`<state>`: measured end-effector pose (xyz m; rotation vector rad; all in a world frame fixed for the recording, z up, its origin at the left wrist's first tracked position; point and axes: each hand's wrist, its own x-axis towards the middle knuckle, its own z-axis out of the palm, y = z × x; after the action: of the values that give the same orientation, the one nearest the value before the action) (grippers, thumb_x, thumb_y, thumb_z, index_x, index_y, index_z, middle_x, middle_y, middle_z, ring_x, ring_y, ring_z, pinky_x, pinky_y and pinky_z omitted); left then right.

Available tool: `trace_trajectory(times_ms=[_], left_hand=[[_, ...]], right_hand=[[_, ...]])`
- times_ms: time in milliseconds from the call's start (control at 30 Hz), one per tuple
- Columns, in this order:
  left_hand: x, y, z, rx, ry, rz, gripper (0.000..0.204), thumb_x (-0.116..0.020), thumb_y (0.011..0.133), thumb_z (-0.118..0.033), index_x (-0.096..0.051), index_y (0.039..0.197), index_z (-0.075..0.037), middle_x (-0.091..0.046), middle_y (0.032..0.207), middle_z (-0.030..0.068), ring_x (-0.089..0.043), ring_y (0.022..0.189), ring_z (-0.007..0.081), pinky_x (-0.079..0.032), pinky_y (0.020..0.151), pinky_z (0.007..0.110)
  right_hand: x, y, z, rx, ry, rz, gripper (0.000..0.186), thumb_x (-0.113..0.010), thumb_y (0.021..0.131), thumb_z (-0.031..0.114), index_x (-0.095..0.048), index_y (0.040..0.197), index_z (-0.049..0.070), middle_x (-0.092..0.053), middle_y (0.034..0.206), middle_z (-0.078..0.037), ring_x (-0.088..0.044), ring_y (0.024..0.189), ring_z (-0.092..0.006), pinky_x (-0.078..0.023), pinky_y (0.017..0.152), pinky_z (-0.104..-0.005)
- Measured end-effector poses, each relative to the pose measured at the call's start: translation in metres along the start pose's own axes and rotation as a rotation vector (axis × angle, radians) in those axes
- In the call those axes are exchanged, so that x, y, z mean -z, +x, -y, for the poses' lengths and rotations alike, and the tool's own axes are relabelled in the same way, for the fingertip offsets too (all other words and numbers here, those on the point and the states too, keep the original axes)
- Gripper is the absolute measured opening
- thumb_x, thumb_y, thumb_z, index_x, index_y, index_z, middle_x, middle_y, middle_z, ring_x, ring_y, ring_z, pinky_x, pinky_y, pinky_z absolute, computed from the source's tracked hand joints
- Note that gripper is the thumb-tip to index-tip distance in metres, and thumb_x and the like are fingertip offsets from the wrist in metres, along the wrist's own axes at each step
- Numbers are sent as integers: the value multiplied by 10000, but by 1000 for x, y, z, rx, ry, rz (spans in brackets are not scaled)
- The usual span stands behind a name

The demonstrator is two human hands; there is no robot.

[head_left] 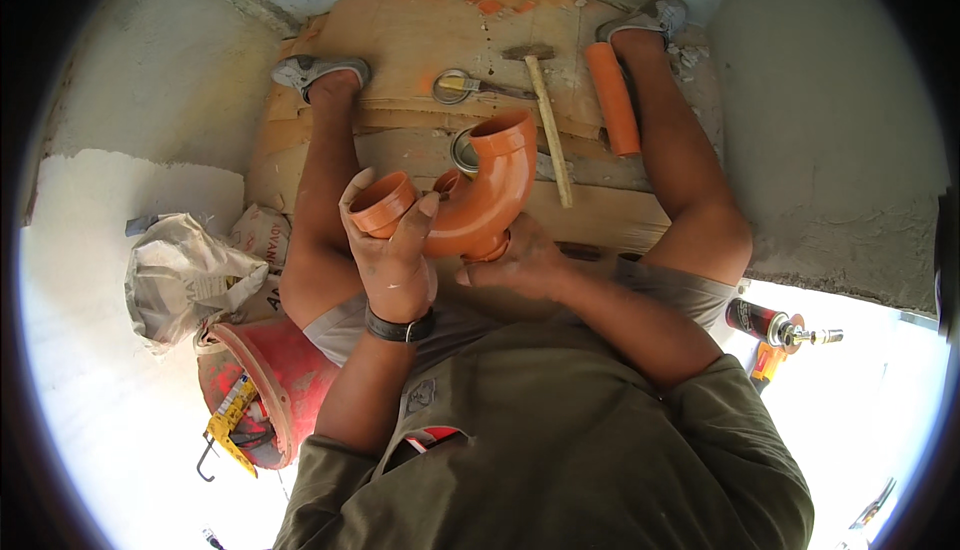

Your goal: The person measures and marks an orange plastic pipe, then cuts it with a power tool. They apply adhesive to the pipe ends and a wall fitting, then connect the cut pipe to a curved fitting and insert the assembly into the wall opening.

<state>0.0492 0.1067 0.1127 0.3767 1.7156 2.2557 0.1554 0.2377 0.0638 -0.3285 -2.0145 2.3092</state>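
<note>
In front of my chest I hold an orange plastic pipe trap (487, 205), a curved fitting with one open socket facing up at the top right and another at the left. My left hand (393, 268) is wrapped round the left socket, thumb across its near side. Below the bend, my right hand (527, 258) grips the fitting from underneath; some of its fingers are hidden. Past the trap, a wooden-handled hammer (548, 132) lies on the cardboard-covered floor (390, 35). A straight orange pipe (612, 100) rests beside my right leg.
A metal ring (452, 86) lies left of the hammer, another ring (465, 150) partly behind the trap. At my left stand a red bucket (300, 375) with a yellow caulking gun (233, 420) and a crumpled white bag (180, 285). A gas canister torch (760, 322) is at my right. Walls flank both sides.
</note>
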Motion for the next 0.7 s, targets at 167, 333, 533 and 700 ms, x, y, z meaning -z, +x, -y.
trace_trajectory(times_ms=[167,333,533,700], left_hand=[[13,17,20,15,-23,43,630,-772,854,-20,-439,1389,-21,-597,1177,96,-615,1032,162,-508,955,318],[58,60,17,269,59,101,527,-773,833,-3,-479,1270,10,-621,1107,102,-651,959,174,-562,842,323],[89,74,54,394,490,400,488,-843,800,-67,-550,1186,-14,-638,1053,42,-621,944,120,-526,838,269],[97,92,80,502,510,548,487,-844,809,-74,-584,1217,-18,-644,1079,35,-622,975,132,-515,890,290]], right_hand=[[-9,2,-11,-40,76,3,731,-867,748,250,-544,1362,20,-687,1184,-84,-653,1102,-198,-520,971,-360],[88,40,-15,-446,-852,2,800,-856,777,347,-526,1429,21,-628,1352,-186,-608,1253,-313,-518,1011,-428],[191,77,-59,-590,-1645,-533,852,-673,928,296,-232,1567,-54,-602,1378,-244,-600,1236,-377,-477,1005,-493],[193,86,-70,-667,-1660,-526,867,-734,892,304,-261,1515,-69,-585,1348,-311,-603,1245,-413,-512,997,-449]])
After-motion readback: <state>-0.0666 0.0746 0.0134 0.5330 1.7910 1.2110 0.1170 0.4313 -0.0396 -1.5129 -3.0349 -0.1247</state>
